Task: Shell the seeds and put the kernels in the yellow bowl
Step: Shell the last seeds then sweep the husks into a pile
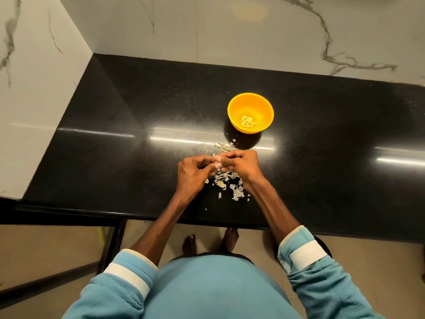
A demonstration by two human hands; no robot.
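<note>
Both hands, the left hand [195,172] and the right hand [242,164], meet above the black desk [110,162]. Their curled fingertips pinch one small pale seed [217,159]. Broken shells [232,185] lie under them. The yellow bowl [250,102] stands behind the hands, with kernels [248,122] inside.

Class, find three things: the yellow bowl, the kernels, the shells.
yellow bowl [250,103]: head view, inner wall.
kernels [248,121]: head view, middle of the pile in the bowl.
shells [226,179]: head view, middle of the heap.
</note>
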